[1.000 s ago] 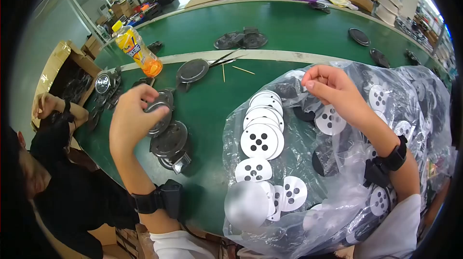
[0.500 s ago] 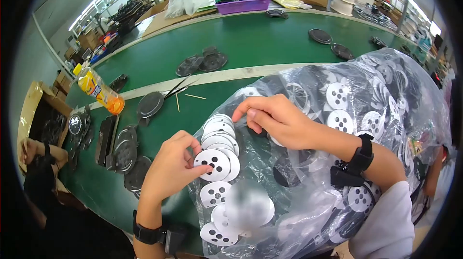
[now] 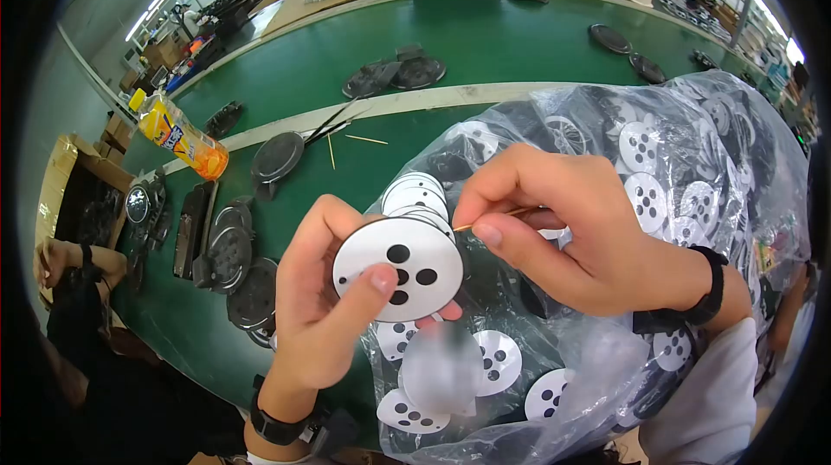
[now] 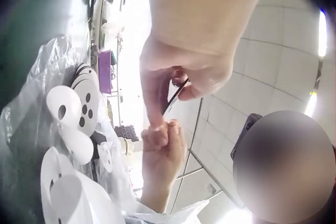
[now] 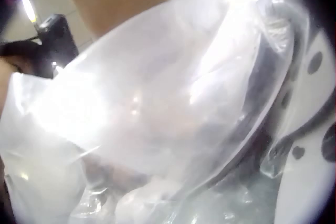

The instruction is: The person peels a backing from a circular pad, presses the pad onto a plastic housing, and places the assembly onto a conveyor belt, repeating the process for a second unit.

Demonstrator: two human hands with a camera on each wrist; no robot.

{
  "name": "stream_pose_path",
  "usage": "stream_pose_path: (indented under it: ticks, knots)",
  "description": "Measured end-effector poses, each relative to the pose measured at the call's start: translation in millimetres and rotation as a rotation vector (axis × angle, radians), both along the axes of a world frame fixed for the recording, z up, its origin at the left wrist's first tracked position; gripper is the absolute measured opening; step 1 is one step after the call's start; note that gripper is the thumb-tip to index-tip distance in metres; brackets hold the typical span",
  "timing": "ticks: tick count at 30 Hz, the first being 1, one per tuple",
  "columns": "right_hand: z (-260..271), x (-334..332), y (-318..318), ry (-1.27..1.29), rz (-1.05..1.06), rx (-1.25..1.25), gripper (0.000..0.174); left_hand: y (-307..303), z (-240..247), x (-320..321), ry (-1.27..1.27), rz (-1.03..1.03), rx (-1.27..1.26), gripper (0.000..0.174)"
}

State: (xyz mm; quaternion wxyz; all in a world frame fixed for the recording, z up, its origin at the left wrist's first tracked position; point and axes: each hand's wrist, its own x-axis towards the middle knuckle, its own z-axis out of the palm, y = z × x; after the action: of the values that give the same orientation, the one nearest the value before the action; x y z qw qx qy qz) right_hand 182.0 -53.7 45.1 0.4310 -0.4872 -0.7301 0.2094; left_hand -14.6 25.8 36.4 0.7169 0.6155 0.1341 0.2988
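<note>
In the head view the left hand (image 3: pixel 325 318) holds a round white disc (image 3: pixel 424 244) with dark holes, thumb on its face and fingers behind. The right hand (image 3: pixel 571 235) pinches a thin wooden stick (image 3: pixel 511 213) between thumb and index finger, its tip by the disc's right edge. Behind the held disc, a row of overlapping white discs (image 3: pixel 414 190) lies on clear plastic. The left wrist view has the left hand (image 4: pixel 184 71) gripping the disc edge-on, with the right hand (image 4: pixel 164 155) close to it. Plastic film (image 5: pixel 152 87) covers most of the right wrist view.
A big clear bag (image 3: pixel 597 110) of white discs spreads over the right side of the green table (image 3: pixel 485 41). Dark round parts (image 3: pixel 279 156), a drink bottle (image 3: pixel 183 138) and two sticks (image 3: pixel 367 139) lie left and ahead. Another person's arm (image 3: pixel 95 259) is at far left.
The left hand went from above the dark parts to the disc row and lifted a disc. The right hand came down and left from the bag, and now meets the disc's edge.
</note>
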Motion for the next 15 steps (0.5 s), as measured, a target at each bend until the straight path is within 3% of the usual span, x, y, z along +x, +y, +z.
stream_pose_path:
  ticks: [1,7,15]
  knots:
    - [-3,0,1,-0.020,-0.005,0.102,0.008,-1,-1,0,0.001,0.000,-0.005,0.014]
    - [2,-1,-2,-0.064,-0.015,0.091,0.008,-10,-9,4,-0.074,0.051,0.155,0.014]
    - [1,-3,-2,-0.098,-0.046,0.180,0.009,-15,-12,3,0.028,0.242,0.392,0.018]
